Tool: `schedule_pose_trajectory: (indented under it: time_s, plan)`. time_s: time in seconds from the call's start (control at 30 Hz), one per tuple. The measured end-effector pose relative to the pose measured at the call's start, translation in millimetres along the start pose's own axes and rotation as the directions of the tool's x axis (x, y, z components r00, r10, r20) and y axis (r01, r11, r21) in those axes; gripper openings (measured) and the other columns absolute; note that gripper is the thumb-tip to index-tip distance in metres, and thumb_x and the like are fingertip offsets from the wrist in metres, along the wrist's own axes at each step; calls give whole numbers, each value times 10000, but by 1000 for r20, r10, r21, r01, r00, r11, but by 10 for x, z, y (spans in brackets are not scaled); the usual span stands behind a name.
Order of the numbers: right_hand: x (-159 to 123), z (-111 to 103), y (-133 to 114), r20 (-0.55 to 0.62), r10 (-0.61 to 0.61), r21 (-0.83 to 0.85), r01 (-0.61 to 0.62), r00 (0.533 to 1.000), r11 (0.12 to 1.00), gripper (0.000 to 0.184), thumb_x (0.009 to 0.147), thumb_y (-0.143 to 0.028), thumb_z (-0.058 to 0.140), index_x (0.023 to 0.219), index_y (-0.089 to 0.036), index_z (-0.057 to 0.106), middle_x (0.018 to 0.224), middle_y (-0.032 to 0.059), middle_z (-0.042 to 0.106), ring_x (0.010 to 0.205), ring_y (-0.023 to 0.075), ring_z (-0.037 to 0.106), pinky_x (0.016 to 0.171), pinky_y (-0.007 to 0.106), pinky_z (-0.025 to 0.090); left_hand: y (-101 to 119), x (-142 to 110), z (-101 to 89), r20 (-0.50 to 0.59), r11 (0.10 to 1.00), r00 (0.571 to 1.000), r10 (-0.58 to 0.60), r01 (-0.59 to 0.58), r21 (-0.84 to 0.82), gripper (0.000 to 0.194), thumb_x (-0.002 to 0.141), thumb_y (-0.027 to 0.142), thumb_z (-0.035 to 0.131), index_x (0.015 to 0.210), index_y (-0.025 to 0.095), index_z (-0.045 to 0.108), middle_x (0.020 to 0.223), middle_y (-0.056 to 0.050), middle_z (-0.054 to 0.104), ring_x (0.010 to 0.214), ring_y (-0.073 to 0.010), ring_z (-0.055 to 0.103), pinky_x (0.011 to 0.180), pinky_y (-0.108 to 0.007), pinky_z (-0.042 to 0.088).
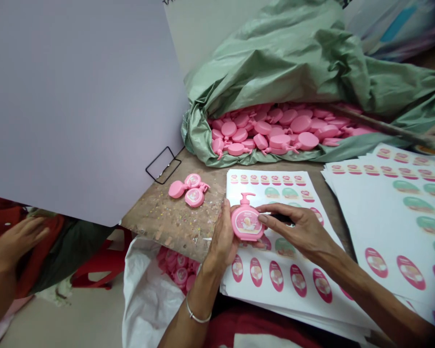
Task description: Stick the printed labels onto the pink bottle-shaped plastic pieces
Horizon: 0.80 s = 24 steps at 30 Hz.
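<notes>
My left hand (pixel 223 237) grips a flat pink pump bottle (pixel 247 221) upright, and a printed label with a baby picture sits on its front. My right hand (pixel 297 227) reaches in from the right, fingertips at the bottle's top edge, and pinches a slim dark object (pixel 282 218). Beneath both hands lies a white sheet of oval pink labels (pixel 275 275). Three labelled pink bottles (pixel 190 189) lie on the worn wooden table (pixel 166 222) to the left.
A green plastic sack (pixel 275 63) holds a heap of pink bottles (pixel 264 130). Stacked label sheets (pixel 395 217) lie right. A large grey board (pixel 76 106) and black wire frame (pixel 163 164) stand left. A white sack (pixel 145 299) sits below the table edge. Another person's hand (pixel 18 237) shows far left.
</notes>
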State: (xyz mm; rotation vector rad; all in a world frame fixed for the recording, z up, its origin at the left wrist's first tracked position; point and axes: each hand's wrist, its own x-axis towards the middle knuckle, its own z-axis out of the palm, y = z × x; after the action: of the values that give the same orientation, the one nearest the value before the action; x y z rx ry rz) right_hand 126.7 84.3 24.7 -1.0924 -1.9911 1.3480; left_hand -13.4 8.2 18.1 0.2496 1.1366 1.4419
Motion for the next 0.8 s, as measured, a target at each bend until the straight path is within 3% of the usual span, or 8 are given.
schedule_pose_trajectory:
  time_s: [0.2,0.8]
  plan:
    - [3,8,25,-12,7,-5,-7,1000,1000,369,740,-570,672,906,-250,749,798,17,722,673,173,606,568,274,458,-23,0,-34,18,1000,1000,25,-25,2,633,908,641,348,1121,135,664,945,-100,708,762,-205,681,596,-309,595]
    - [-8,22,-8,-10,-8,1,8,1000,1000,382,741,-563,673,917,-232,748,756,13,707,631,154,579,546,265,446,10,-34,-37,34,1000,999,16,-16,-14,603,944,584,313,1113,118,657,871,-87,699,757,-185,669,586,-273,584]
